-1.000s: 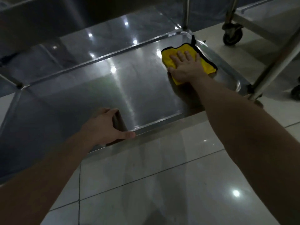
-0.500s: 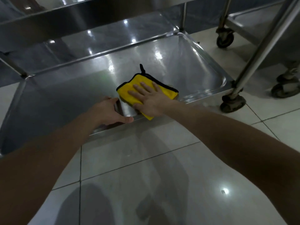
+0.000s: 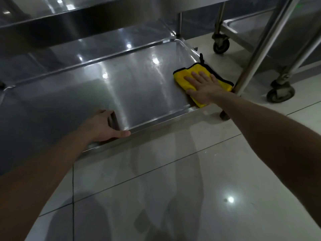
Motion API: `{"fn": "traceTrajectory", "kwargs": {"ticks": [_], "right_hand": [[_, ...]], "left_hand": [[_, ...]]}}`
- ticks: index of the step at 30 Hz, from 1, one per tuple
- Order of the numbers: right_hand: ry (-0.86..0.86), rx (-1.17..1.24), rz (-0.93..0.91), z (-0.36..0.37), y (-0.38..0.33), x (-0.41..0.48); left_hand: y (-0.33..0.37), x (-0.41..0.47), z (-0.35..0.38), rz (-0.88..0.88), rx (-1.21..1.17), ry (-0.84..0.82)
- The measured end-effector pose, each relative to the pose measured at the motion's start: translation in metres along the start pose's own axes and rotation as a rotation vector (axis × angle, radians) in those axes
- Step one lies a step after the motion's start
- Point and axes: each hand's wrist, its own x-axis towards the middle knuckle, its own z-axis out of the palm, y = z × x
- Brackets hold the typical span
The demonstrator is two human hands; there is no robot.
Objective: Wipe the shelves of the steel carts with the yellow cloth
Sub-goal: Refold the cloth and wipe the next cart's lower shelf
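**A:** What lies closest to the camera?

**B:** A glossy tiled floor [image 3: 173, 197] with dark grout lines and a bright spot of reflected light. Both bare forearms reach out over it.

**A:** And the left hand?

**B:** The left hand [image 3: 102, 126] grips the front rim [image 3: 165, 119] of the cart's bottom shelf [image 3: 130, 87]. Its fingers curl over the lip into the tray and the thumb lies along the outer edge.

**A:** Where is the cloth?

**B:** The yellow cloth [image 3: 182, 77] lies folded in the shelf's near right corner, and its lower tip reaches the front rim. It has black edging, and a small black loop [image 3: 201, 57] sticks up at the far side.

**A:** Is the right hand holding it?

**B:** The right hand [image 3: 203, 87] lies flat on top, palm down with the fingers straight and slightly spread, pressing the cloth against the steel. The two hands are well apart.

**A:** What stands beyond that?

**B:** A steel upright post [image 3: 260, 47] rises just beside the cloth. To its right a grey caster [image 3: 280, 93] stands on the tiles. Farther back there is a second caster [image 3: 221, 45] under the low shelf of a second cart [image 3: 243, 26].

**A:** And above?

**B:** The upper shelf [image 3: 69, 23] of the near cart spans the top of the view, and its underside is dark and reflective.
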Motion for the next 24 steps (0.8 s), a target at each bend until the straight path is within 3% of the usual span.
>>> {"fn": "traceTrajectory", "kwargs": {"ticks": [7, 11, 17, 20, 24], "right_hand": [[0.096, 0.060, -0.012, -0.010, -0.063, 0.089], [0.103, 0.042, -0.133, -0.004, -0.131, 0.104], [0.030, -0.029, -0.391, 0.014, -0.198, 0.053], [0.028, -0.045, -0.436, 0.030, -0.205, 0.010], [-0.017, -0.040, -0.452, 0.041, -0.214, -0.036]], "left_hand": [[-0.004, -0.003, 0.002, 0.006, 0.029, 0.020], [-0.007, -0.001, 0.006, -0.002, 0.033, 0.031], [-0.010, 0.003, 0.008, -0.009, -0.018, 0.072], [-0.010, -0.001, 0.011, -0.015, -0.079, 0.106], [-0.011, -0.023, 0.020, -0.066, -0.052, 0.276]]}}
